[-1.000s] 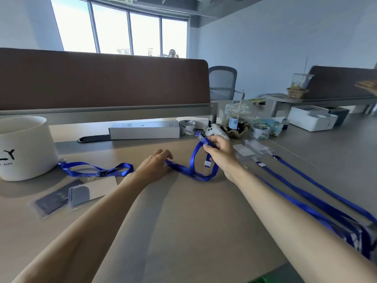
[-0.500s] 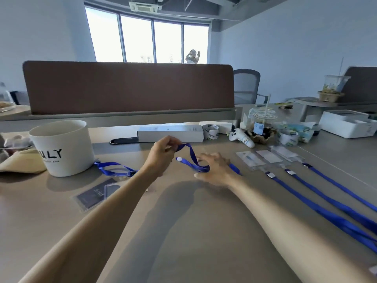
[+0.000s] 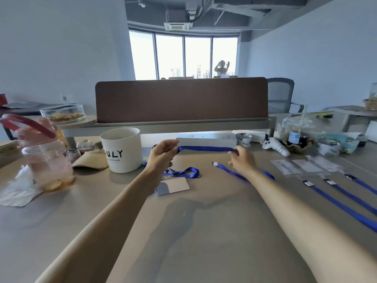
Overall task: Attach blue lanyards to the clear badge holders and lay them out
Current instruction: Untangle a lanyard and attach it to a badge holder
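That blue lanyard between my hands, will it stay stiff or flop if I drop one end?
Probably floppy: the lanyard is a flat strap, straight only where the left hand and right hand pull it taut, and its loose end lies limp on the table. Likely light too, since a mere pinch holds it.

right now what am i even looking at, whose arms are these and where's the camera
There is no machine here. A person wears one camera on the head, so the single picture looks down along their own two arms. The left hand and the right hand each pinch a blue lanyard, stretched between them above the desk. Its loose end lies on the desk by the right wrist. Further right lie three clear holders, each with one of three blue straps running from it. At the left stand a white cup and a pink bottle.
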A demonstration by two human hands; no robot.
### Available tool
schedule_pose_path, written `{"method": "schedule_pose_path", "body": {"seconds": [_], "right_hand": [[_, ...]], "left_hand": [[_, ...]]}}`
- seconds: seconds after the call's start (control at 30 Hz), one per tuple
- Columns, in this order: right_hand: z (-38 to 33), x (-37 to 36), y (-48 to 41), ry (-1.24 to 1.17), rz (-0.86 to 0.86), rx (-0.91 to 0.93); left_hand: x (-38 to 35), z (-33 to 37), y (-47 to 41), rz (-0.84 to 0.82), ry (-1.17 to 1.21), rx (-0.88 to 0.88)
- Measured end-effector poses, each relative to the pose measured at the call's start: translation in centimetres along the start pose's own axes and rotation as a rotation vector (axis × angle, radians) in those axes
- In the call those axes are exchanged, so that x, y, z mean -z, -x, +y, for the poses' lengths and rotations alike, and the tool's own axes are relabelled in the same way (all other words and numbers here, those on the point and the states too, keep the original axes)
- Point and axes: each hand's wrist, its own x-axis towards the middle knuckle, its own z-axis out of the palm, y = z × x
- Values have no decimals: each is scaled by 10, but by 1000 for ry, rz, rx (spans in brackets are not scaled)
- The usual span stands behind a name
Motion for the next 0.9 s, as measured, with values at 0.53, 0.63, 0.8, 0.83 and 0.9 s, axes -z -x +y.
{"method": "schedule_pose_path", "body": {"seconds": [0.53, 0.63, 0.8, 0.83, 0.9], "right_hand": [[-59, 18, 27, -222, -112, 85], [-82, 9, 33, -210, -66, 175], [-101, -5, 62, 231, -260, 566], [-100, -7, 68, 318, -323, 614], [-99, -8, 79, 510, -401, 699]], "left_hand": [[65, -21, 34, 21, -116, 119], [48, -26, 39, -134, -162, 76], [24, -34, 32, -181, -249, 61], [20, -34, 29, -163, -268, 55], [14, -31, 26, -142, -262, 46]]}}
